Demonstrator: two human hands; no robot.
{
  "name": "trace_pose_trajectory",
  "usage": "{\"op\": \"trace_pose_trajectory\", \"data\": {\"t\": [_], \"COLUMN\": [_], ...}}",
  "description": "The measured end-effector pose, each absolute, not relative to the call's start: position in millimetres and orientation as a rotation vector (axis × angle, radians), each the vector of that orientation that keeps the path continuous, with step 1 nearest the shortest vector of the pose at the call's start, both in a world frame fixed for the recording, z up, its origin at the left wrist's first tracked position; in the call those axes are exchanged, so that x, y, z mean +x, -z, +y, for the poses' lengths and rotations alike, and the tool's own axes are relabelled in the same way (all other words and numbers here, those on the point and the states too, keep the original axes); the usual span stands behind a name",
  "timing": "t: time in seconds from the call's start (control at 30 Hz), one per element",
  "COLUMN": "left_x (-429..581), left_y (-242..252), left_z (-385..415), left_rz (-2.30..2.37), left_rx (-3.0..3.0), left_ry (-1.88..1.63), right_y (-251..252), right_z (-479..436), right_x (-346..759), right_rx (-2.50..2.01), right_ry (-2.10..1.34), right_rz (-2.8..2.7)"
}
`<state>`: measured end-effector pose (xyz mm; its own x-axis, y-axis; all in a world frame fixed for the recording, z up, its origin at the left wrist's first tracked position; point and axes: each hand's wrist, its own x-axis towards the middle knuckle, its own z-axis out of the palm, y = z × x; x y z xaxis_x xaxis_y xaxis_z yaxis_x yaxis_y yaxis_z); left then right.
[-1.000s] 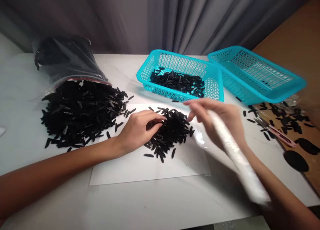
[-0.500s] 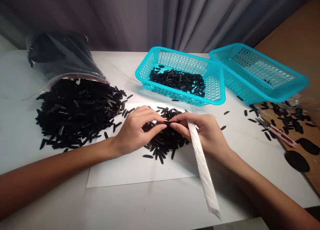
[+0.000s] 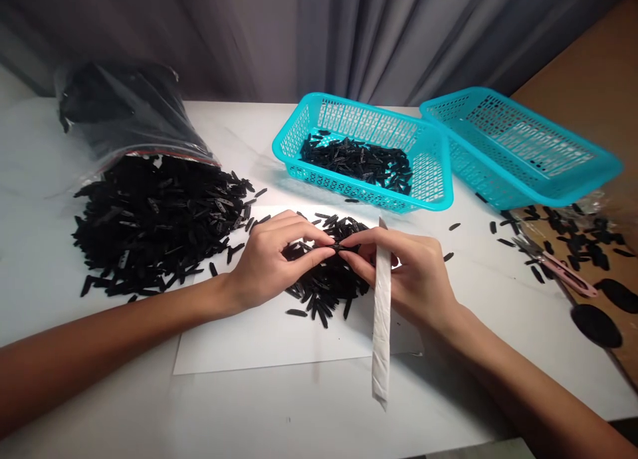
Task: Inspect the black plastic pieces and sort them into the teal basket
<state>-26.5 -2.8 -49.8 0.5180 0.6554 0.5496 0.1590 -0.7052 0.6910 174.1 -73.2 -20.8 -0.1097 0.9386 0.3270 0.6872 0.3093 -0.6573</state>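
Between the thumb and fingertips of my left hand (image 3: 272,250) and my right hand (image 3: 413,266), one small black strip (image 3: 337,247) is pinched at both ends. My right hand also keeps a blade with a long white-wrapped handle (image 3: 382,333) between its fingers. The dark blade tip (image 3: 382,222) pokes up above the index finger, and the handle hangs down toward me. Right below the fingers lies a heap of similar black pieces (image 3: 323,283) on a white sheet (image 3: 239,353).
A plastic bag (image 3: 144,113) spills a larger black pile (image 3: 154,226) at left. Behind my hands stands a turquoise basket (image 3: 433,200) holding black pieces, with a second turquoise basket (image 3: 543,193) beside it. Pink-handled snips (image 3: 568,276) and black oval pads (image 3: 596,325) lie at right.
The white-wrapped handle has swung left to nearly upright, and its blade tip now shows more. The pinched strip appears turned; both hands stay in nearly the same place.
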Motion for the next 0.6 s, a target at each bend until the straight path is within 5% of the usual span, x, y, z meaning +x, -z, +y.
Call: {"op": "trace_pose_trajectory", "data": {"t": [0.6], "left_x": [-25.8], "left_y": [51.0], "left_z": [-2.7], "left_rz": [0.666], "left_rx": [2.159], "left_ry": [-1.170], "right_y": [16.8], "right_z": [-74.5], "right_x": [173.9], "right_rx": [-1.456], "right_ry": [-0.546], "right_rz": [-1.829]}}
